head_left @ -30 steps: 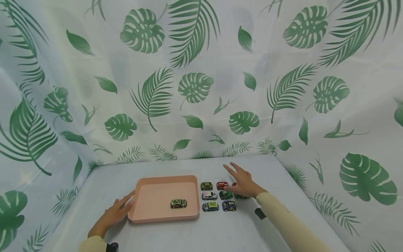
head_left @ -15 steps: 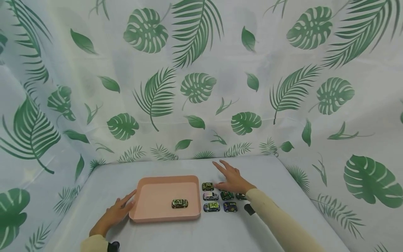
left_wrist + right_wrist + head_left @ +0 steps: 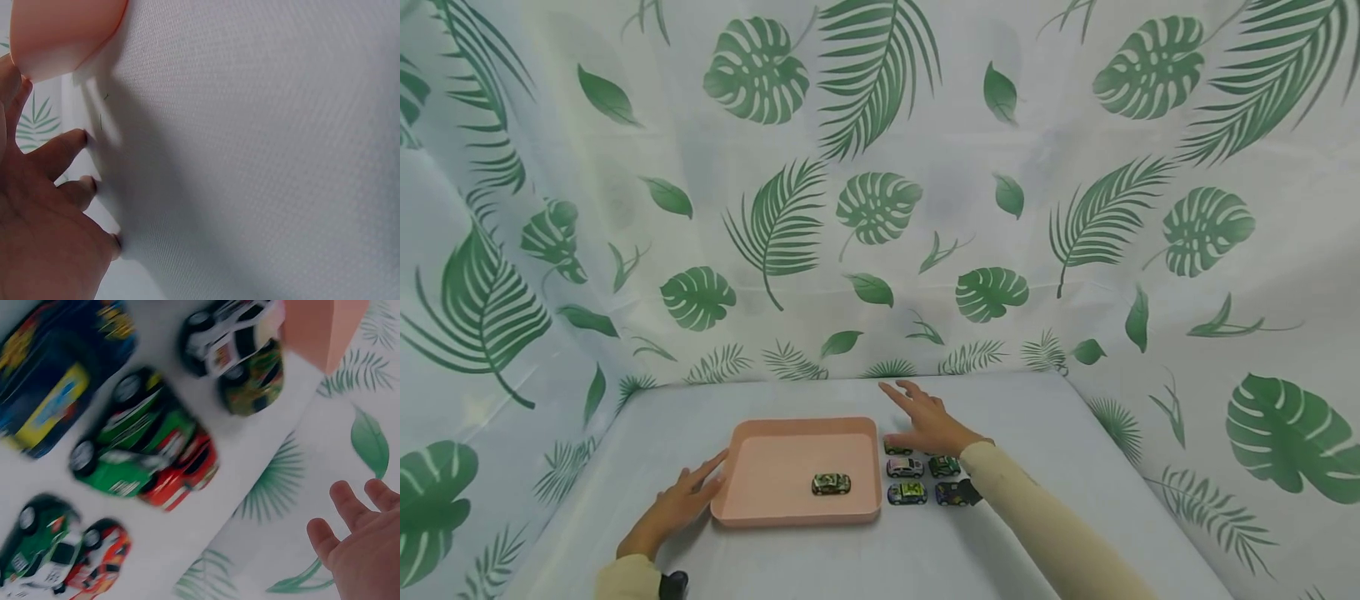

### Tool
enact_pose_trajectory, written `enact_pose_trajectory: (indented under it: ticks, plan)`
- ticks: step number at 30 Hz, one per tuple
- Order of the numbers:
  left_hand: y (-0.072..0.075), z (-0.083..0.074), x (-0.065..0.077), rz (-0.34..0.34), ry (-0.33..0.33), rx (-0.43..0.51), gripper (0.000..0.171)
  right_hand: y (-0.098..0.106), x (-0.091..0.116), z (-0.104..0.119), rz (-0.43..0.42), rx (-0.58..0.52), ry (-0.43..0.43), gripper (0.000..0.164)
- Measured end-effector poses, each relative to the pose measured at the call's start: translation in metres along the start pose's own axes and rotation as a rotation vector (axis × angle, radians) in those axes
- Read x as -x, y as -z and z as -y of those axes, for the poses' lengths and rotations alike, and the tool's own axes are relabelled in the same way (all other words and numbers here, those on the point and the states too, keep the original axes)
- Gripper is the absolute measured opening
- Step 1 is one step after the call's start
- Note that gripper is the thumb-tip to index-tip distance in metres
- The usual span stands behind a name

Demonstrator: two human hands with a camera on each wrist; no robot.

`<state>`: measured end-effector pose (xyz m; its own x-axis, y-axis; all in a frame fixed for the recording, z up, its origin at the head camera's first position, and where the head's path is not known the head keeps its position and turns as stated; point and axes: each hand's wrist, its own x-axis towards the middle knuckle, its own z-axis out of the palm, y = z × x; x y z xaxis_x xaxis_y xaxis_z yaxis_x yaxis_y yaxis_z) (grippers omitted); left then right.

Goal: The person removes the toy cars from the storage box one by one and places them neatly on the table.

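My left hand (image 3: 672, 510) rests at the left side of a pink tray (image 3: 771, 471), its fingers spread and touching the table beside it. A camouflage toy car (image 3: 831, 484) lies in the tray. Above the rows of toy cars at the tray's right hangs my right hand (image 3: 929, 423), fingers extended and holding nothing. Below it are a white-and-pink car (image 3: 905, 467), a green car (image 3: 943, 466) and a yellow-green car (image 3: 907, 493). My arm hides others in the head view. The right wrist view shows a red car (image 3: 194, 465) behind the green one.
A dark blue car (image 3: 951, 493) sits in the front row, partly covered by the black wrist camera (image 3: 970, 492). The white table (image 3: 820, 562) meets a leaf-patterned curtain (image 3: 880, 325) at the back and both sides.
My right hand has moved left above the toy cars, from the right columns toward the tray's edge. My left hand has stayed at the tray's side.
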<state>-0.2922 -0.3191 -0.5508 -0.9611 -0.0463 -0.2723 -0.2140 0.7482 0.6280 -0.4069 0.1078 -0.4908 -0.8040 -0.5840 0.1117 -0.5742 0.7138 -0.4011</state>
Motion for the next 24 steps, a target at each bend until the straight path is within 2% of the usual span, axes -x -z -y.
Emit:
enact_pose_trajectory:
  ticks: [9, 17, 24]
  plan:
    - [0.0, 0.003, -0.001, -0.019, -0.016, -0.017, 0.065, -0.011, -0.023, 0.026, 0.048, 0.015, 0.11, 0.09]
    - [0.0, 0.001, 0.001, -0.017, 0.002, 0.004, 0.066, -0.017, -0.036, 0.051, 0.142, -0.047, 0.132, 0.089]
    - [0.0, 0.002, 0.0, -0.008, 0.009, 0.014, 0.067, -0.021, -0.044, 0.069, 0.167, -0.074, 0.182, 0.099]
